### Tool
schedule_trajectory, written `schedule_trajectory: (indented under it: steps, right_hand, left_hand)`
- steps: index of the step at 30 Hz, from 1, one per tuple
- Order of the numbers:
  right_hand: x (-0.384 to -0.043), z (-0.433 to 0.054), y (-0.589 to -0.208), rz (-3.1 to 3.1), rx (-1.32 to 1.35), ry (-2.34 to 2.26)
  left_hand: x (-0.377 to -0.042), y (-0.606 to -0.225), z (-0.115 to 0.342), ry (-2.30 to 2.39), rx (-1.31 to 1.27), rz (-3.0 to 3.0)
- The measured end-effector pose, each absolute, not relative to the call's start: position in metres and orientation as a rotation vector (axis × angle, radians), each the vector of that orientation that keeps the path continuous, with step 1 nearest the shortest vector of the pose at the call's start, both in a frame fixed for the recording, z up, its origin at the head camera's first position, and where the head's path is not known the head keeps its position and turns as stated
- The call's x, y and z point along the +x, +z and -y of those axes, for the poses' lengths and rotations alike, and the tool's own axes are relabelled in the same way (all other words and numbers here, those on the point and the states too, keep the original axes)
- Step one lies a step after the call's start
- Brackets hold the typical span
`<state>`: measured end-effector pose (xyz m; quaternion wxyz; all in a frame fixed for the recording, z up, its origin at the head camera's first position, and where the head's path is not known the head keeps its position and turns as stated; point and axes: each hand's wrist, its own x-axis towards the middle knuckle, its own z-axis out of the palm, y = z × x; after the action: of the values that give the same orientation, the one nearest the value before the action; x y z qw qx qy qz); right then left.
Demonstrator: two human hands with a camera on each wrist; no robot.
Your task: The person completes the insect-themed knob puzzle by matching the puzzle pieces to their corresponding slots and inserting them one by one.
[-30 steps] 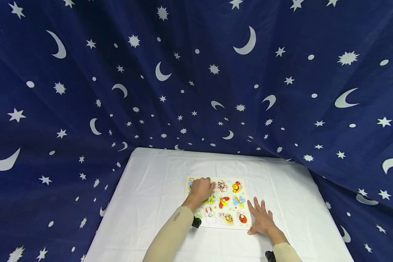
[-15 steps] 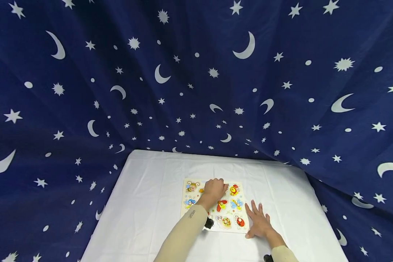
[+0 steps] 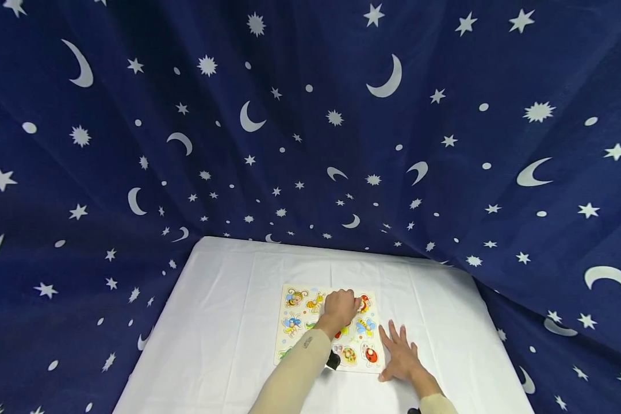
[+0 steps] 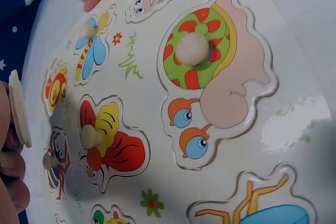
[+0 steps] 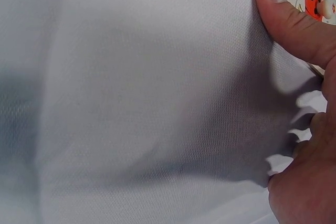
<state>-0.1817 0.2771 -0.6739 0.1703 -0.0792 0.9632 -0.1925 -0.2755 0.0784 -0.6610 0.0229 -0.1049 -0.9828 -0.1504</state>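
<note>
A knobbed puzzle board (image 3: 281,345) with insect pictures lies on the white-covered table. My left hand (image 3: 340,309) is over its upper right part and hides several pictures. In the left wrist view, the left fingers curl at the left edge and hold a thin wooden puzzle piece (image 4: 20,109), seen edge-on above the board, its picture hidden. A snail piece (image 4: 191,50), a red-and-yellow butterfly piece (image 4: 110,142) and a spider piece (image 4: 59,166) sit in the board, knobs up. My right hand (image 3: 401,359) rests with spread fingers beside the board's right edge, thumb by its lower corner.
White cloth (image 3: 227,322) covers the table on all sides of the board. A dark blue curtain (image 3: 310,138) with moons and stars hangs behind and at both sides.
My left hand has moved right across the board, uncovering the bee pictures at upper left. The right hand stays beside the board's edge. The head view has shifted slightly.
</note>
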Motion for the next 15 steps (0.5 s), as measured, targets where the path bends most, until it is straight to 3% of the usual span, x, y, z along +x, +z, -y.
schedule_trajectory:
  steps: [15]
  right_hand:
    - [-0.176, -0.276, -0.675, -2.752, -0.196, -0.563]
  left_hand:
    - [-0.287, -0.666, -0.109, -0.424, -0.268, 3.059]
